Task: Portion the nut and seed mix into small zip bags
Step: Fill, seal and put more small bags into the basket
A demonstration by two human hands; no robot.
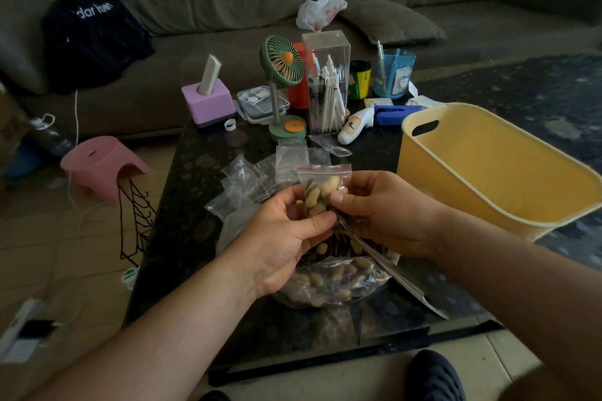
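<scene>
my left hand (286, 231) and right hand (381, 208) both pinching a small zip bag (324, 184) of peanuts and seeds, fingers curled on it, above the big mix bag (338, 283) on the counter (182, 221), empty yellow bin (488, 169) alongside, black bag (94, 39) reading "dar huen" on the sofa

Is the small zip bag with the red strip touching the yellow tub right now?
Apart. The head view shows the small zip bag, held up between both hands, with dark tabletop visible between it and the yellow tub.

Both hands (329, 221) around small zip bag (324, 184)
</scene>
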